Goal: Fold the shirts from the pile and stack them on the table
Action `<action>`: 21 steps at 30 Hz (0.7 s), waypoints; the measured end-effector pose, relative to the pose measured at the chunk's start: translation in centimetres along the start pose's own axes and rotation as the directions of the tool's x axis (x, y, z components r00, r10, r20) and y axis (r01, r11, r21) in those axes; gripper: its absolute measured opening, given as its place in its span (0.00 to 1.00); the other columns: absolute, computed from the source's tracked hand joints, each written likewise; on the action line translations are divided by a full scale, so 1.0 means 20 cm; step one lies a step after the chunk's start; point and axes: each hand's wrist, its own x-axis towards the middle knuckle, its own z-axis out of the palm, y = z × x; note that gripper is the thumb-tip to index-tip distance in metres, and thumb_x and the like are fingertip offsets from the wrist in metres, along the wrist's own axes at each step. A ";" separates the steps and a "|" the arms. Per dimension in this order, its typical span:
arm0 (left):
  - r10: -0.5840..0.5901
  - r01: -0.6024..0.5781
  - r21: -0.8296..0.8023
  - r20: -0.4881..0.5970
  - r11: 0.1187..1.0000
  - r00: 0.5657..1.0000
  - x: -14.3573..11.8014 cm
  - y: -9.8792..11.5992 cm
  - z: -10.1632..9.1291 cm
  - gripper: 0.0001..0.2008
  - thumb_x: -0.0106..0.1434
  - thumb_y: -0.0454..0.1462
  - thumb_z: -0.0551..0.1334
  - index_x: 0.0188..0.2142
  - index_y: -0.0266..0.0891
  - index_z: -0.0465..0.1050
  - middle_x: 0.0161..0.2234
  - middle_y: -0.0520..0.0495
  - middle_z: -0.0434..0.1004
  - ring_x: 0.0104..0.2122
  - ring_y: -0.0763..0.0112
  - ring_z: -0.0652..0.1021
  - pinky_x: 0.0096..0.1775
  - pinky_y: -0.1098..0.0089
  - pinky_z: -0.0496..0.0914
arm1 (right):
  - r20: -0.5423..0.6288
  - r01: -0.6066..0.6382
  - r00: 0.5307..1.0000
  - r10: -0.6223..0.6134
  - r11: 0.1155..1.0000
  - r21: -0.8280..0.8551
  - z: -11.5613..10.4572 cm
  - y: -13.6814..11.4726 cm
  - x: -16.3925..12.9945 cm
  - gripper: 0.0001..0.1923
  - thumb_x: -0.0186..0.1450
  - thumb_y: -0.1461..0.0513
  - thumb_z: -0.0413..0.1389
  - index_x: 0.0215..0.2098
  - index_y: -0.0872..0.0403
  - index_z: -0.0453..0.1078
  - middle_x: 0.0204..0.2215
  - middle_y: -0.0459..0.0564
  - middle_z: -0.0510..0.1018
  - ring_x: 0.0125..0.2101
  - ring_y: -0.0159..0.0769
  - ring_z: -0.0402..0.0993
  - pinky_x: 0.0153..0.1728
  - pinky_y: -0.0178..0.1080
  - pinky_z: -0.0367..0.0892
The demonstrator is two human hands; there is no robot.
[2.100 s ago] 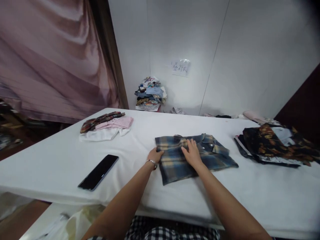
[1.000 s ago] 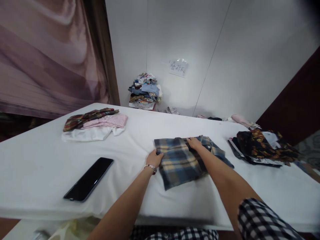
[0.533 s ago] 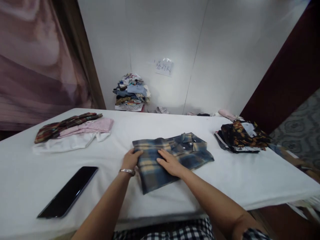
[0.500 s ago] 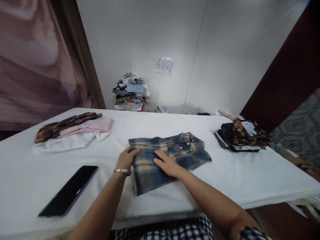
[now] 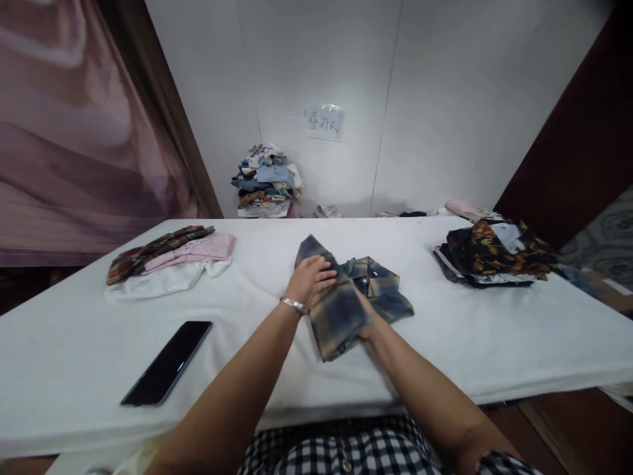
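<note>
A blue, tan and grey plaid shirt point(image 5: 341, 313) lies partly folded in front of me, one section raised and turned over toward its collar. The collar end point(image 5: 378, 280) rests on the table with a dark button showing. My left hand point(image 5: 310, 284) lies against the turned section, fingers stretched and slightly apart; a silver bracelet circles that wrist. Most of my right hand point(image 5: 366, 323) is tucked behind the raised fold, so its fingers are hidden.
A black phone point(image 5: 168, 363) lies on the white table point(image 5: 257, 382) at left. Behind it are folded clothes point(image 5: 173, 260). At right sits a clothes pile point(image 5: 494, 254) topped by a black-and-orange patterned garment. Another tall clothes stack point(image 5: 270, 181) stands against the wall beneath a handwritten sign point(image 5: 324, 123).
The shirt's left part has been lifted and turned toward the right. My left hand moved right and up with it, and my right hand slid from on top of the cloth to behind the fold.
</note>
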 end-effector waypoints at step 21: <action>0.216 -0.418 0.846 0.363 0.332 0.906 0.41 -0.23 0.03 0.21 0.60 0.43 0.61 0.53 0.42 0.70 0.59 0.42 0.68 0.61 0.59 0.64 0.62 0.62 0.54 | -0.489 0.028 0.854 0.178 0.922 0.385 -0.25 0.15 -0.59 0.21 0.52 0.57 0.69 0.41 0.49 0.69 0.45 0.51 0.79 0.42 0.41 0.77 0.37 0.42 0.75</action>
